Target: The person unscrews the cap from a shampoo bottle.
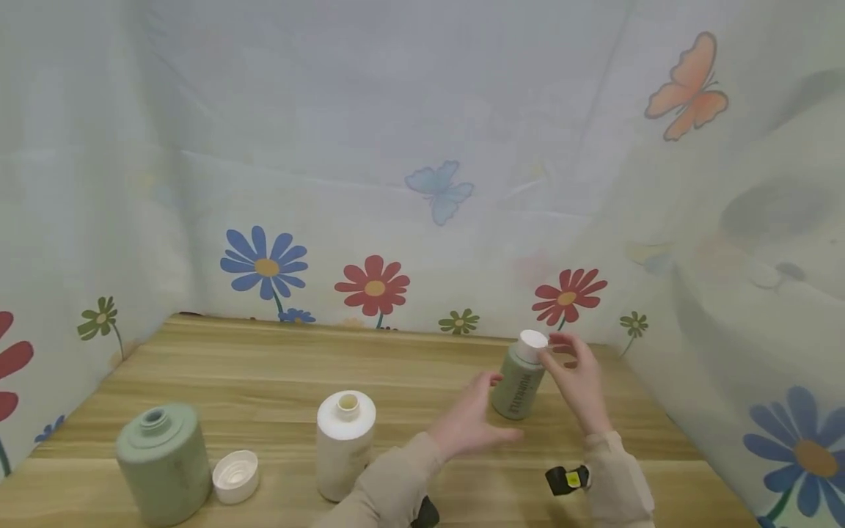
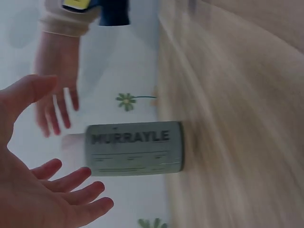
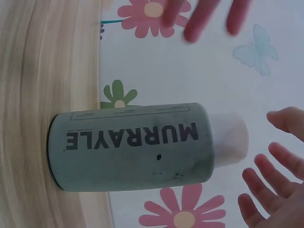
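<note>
An upright green bottle (image 1: 516, 389) lettered MURRAYLE stands at the right of the table with a white cap (image 1: 532, 343) on its neck. My left hand (image 1: 467, 419) reaches toward its left side, thumb and fingers spread. In the left wrist view, the fingers (image 2: 78, 183) extend in front of the bottle's near side. On the other side, my right hand (image 1: 581, 381) is beside the cap with loosely bent fingers. The right wrist view has these fingers (image 3: 270, 175) apart from the cap (image 3: 232, 138), with a gap between them.
An uncapped white bottle (image 1: 345, 447) stands mid-table near my left sleeve. Farther left are a wide uncapped green bottle (image 1: 165, 469) and a loose white cap (image 1: 235, 477) lying hollow side up. A flowered curtain (image 1: 422, 220) hangs behind the wooden table (image 1: 297, 359).
</note>
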Available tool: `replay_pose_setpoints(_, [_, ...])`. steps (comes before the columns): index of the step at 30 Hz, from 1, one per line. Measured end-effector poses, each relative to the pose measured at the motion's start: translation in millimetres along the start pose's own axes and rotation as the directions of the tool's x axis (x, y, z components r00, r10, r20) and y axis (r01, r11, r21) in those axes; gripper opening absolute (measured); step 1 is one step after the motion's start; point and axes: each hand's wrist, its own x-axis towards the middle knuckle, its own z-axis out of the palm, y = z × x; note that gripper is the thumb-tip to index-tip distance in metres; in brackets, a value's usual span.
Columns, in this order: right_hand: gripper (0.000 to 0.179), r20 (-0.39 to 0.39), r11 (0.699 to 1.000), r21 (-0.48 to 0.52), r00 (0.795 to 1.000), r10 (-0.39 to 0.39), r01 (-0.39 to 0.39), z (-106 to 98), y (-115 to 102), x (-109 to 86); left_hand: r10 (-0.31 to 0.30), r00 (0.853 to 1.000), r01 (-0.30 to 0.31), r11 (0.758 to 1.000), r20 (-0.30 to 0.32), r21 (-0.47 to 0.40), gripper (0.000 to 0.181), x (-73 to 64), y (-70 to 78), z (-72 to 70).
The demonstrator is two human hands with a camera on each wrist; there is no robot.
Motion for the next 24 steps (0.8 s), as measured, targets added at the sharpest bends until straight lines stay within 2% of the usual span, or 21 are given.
replay_pose_setpoints(2, [0.057, 0.017, 0.999, 0.020, 0.999, 0.043, -0.043, 2, 0, 3.4, -0.022, 1.000, 0.022, 1.000, -0.004, -0.006, 0.088, 10.9, -5.8, 7.3])
replay_pose_setpoints(6, [0.072, 0.107, 0.994, 0.029, 0.989, 0.101, -0.105, 5, 1, 9.8, -0.039, 0.999, 0.039, 0.999, -0.020, -0.019, 0.084, 32.7, -12.6, 20.4])
replay_pose_setpoints(10, [0.076, 0.146, 0.993, 0.035, 0.984, 0.106, -0.112, 12, 3, 16.2, -0.077, 0.996, 0.074, 0.996, -0.050, -0.057, 0.088, 51.9, -12.0, 28.6])
replay_pose_setpoints(14, [0.070, 0.112, 0.992, 0.058, 0.988, 0.109, -0.116, 23, 7, 20.3, -0.121, 0.988, 0.114, 0.991, -0.094, -0.076, 0.088, 67.8, -10.5, 32.4])
replay_pose_setpoints(19, [0.062, 0.021, 0.989, 0.058, 0.991, 0.134, -0.135, 35, 12, 18.9, -0.145, 0.982, 0.135, 0.987, -0.122, -0.084, 0.089, 81.8, -14.6, 39.4])
replay_pose_setpoints(21, [0.061, -0.015, 0.990, 0.050, 0.991, 0.134, -0.133, 37, 12, 17.3, -0.144, 0.977, 0.131, 0.987, -0.157, -0.089, 0.089, 85.9, -19.3, 45.7])
replay_pose_setpoints(24, [0.060, -0.050, 0.988, 0.044, 0.988, 0.147, -0.145, 41, 11, 14.2, -0.152, 0.960, 0.135, 0.987, -0.235, -0.085, 0.089, 90.3, -27.7, 58.4])
